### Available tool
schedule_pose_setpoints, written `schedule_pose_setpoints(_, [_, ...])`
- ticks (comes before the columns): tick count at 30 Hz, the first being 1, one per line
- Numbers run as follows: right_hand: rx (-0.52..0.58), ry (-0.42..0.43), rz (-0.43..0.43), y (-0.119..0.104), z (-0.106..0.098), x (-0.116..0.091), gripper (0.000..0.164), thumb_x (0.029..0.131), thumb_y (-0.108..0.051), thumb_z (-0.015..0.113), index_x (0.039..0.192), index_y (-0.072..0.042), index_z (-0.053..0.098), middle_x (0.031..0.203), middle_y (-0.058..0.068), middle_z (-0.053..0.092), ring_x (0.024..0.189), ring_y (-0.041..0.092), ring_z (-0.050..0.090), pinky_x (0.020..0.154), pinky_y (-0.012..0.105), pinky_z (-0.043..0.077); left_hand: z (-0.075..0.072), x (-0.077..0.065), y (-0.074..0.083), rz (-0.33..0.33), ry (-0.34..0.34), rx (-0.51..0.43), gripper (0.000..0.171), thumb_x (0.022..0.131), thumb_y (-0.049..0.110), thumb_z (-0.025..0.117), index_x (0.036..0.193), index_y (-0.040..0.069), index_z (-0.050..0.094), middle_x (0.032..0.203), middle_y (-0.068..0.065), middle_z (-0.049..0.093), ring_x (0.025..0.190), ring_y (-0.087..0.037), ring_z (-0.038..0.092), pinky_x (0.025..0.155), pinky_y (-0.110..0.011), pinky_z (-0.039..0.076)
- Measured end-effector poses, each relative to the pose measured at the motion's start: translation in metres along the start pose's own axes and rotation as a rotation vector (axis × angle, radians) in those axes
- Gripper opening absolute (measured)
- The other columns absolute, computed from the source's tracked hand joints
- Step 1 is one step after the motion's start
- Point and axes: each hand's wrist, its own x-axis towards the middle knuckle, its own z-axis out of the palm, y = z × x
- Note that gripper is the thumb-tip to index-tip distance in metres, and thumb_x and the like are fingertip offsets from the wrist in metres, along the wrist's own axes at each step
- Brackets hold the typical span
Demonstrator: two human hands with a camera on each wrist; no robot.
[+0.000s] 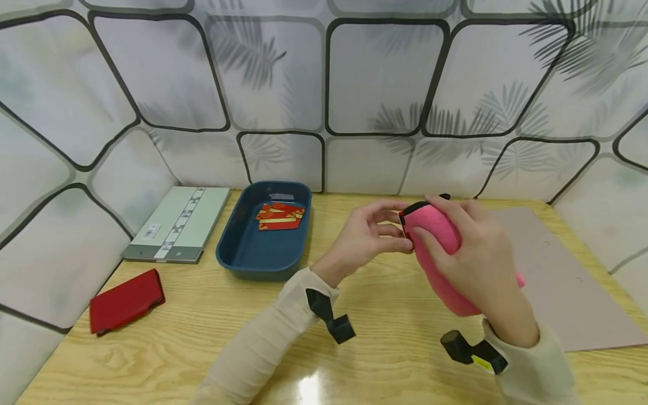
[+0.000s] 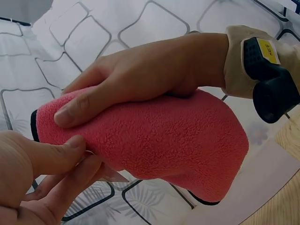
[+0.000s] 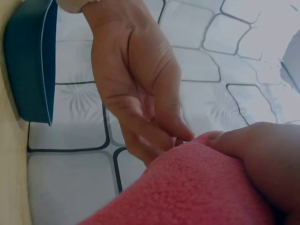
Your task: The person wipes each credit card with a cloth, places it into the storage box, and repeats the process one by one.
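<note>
A folded pink fleecy cloth (image 1: 448,289) with black edging is held up above the table, gripped from above by the right hand (image 1: 478,256). At the cloth's left end, the left hand (image 1: 361,236) pinches a thin, flat red card between thumb and fingers. Most of this card is hidden by the fingers and the cloth; one corner of the card (image 2: 116,176) pokes out below the cloth in the left wrist view. The right thumb (image 2: 70,115) presses on the cloth close to the left fingertips.
A blue tray (image 1: 265,273) with several red and gold cards (image 1: 280,217) stands left of the hands. Farther left lie a pale green folder (image 1: 177,219) and a dark red wallet-like case (image 1: 126,301). A greyish-pink board (image 1: 562,281) lies at right. Patterned fabric (image 1: 385,79) hangs behind the table.
</note>
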Motion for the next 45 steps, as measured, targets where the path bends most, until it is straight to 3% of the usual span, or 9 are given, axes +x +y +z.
schedule_pose_setpoints(6, [0.041,-0.012,-0.015,-0.006,-0.002,0.0,0.05,0.075,-0.018,0.079,0.122,-0.01,0.064,0.098,0.019,0.061,0.073,0.031,0.061,0.055,0.047,0.052,0.0,-0.001,0.0,0.008,0.043,0.033,0.053,0.08,-0.017,0.066,0.129,-0.004,0.054,0.105,-0.012,0.061,0.081,-0.008,0.066,0.08,-0.032,0.059])
schedule_pose_setpoints(13, [0.098,-0.028,0.013,0.003,0.001,0.002,0.052,0.073,-0.012,0.081,0.122,-0.01,0.065,0.096,0.016,0.061,0.073,0.026,0.058,0.055,0.043,0.05,0.001,-0.001,0.001,0.011,0.063,0.047,0.053,0.078,-0.017,0.068,0.128,-0.004,0.055,0.104,-0.011,0.061,0.081,-0.01,0.065,0.077,-0.031,0.059])
schedule_pose_setpoints(24, [0.049,0.0,0.101,0.023,0.01,0.003,0.047,0.077,-0.019,0.078,0.122,-0.013,0.065,0.096,0.018,0.061,0.072,0.036,0.059,0.057,0.05,0.048,0.003,0.0,-0.001,-0.015,0.12,0.082,0.052,0.076,-0.019,0.068,0.124,-0.004,0.056,0.102,-0.016,0.062,0.079,-0.017,0.063,0.072,-0.029,0.059])
schedule_pose_setpoints(31, [-0.023,0.001,0.149,0.032,0.007,0.004,0.046,0.079,-0.022,0.076,0.123,-0.012,0.064,0.093,0.022,0.059,0.071,0.04,0.057,0.056,0.051,0.046,0.005,-0.001,0.001,-0.046,0.116,0.082,0.051,0.077,-0.017,0.069,0.125,-0.002,0.056,0.102,-0.014,0.062,0.079,-0.013,0.062,0.073,-0.029,0.059])
schedule_pose_setpoints(37, [-0.068,-0.015,0.148,0.027,0.006,0.002,0.047,0.079,-0.025,0.076,0.123,-0.014,0.064,0.093,0.022,0.059,0.071,0.042,0.057,0.054,0.054,0.045,0.006,-0.002,0.003,-0.077,0.1,0.069,0.051,0.079,-0.014,0.069,0.126,0.0,0.056,0.106,-0.016,0.061,0.081,-0.013,0.064,0.076,-0.031,0.06])
schedule_pose_setpoints(45, [-0.023,-0.036,0.104,0.009,0.002,0.002,0.045,0.08,-0.022,0.075,0.122,-0.011,0.064,0.098,0.02,0.061,0.075,0.037,0.059,0.057,0.053,0.05,0.006,-0.003,0.004,-0.078,0.084,0.066,0.052,0.08,-0.013,0.069,0.129,0.0,0.056,0.11,-0.023,0.062,0.081,-0.011,0.065,0.077,-0.03,0.059])
